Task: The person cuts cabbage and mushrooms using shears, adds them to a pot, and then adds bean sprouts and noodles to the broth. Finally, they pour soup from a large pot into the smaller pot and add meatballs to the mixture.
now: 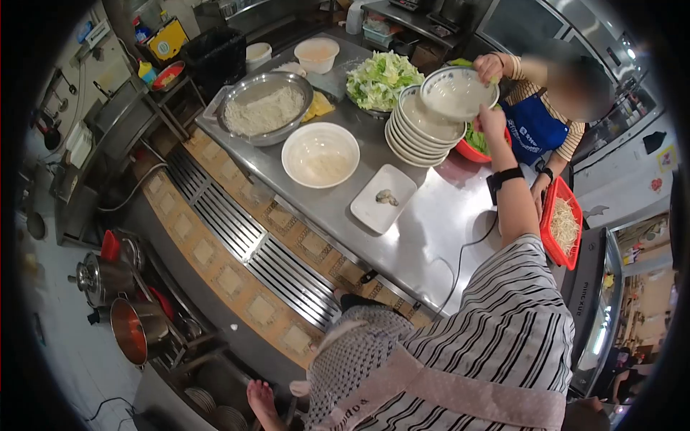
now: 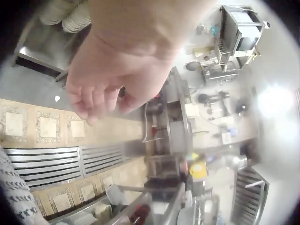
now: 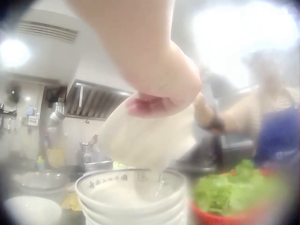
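Right hand [image 1: 491, 123]: clamped by the fingers on the near rim of a round white bowl with a blue-patterned edge [image 1: 460, 95].
Lifted bowl: tilted just above a tall stack of matching white bowls [image 1: 408, 140], toward the edge of the steel table [image 1: 438, 241] beside an aproned person [image 1: 535, 126]; also met at its opposite rim by that person's hand [image 1: 490, 68].
Left hand [image 1: 262, 402]: hanging past the tiled-floor edge, fingers loosely curled around nothing.
Likely trouble: slipping, from letting go too early on one side; toppling the stack, from lowering off-centre.
Tight sides: red tub of leafy greens [image 1: 468, 152], heaped chopped lettuce [image 1: 383, 77].
Open room: bare steel beyond the rectangular white plate [image 1: 370, 207], crossed by a black cable [image 1: 460, 267].
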